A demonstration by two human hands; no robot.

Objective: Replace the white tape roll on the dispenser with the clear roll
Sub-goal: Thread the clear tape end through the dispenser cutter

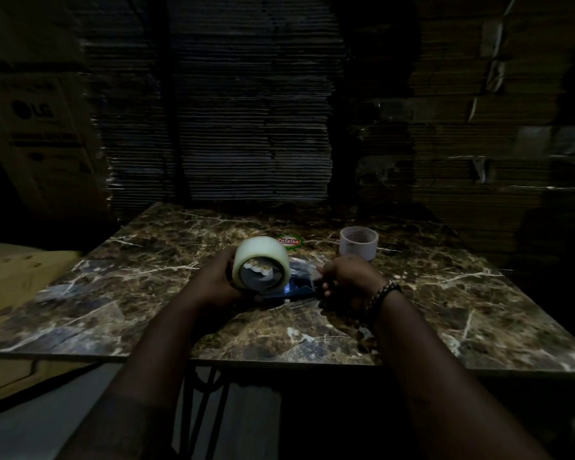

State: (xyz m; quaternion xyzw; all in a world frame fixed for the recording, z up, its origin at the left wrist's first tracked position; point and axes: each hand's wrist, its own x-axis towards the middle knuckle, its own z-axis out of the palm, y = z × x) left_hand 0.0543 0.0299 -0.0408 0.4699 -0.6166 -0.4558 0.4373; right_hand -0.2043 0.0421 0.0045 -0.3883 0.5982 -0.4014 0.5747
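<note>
The pale translucent clear roll (261,260) is tilted with its hollow core facing me, held by my left hand (218,283) just above the marble table (445,293). The dark blue dispenser (299,288) lies low between my hands, and my right hand (349,282) grips its right end. Roll and dispenser touch or overlap; whether the roll sits on the spindle is too dark to tell. The white tape roll (358,248) stands on end on the table, behind my right hand and apart from it.
A small red and green sticker (290,241) lies flat behind the clear roll. Tall stacks of flattened cardboard (253,111) rise right behind the table. A printed carton (44,127) leans at the left. The table's near edge runs below my forearms.
</note>
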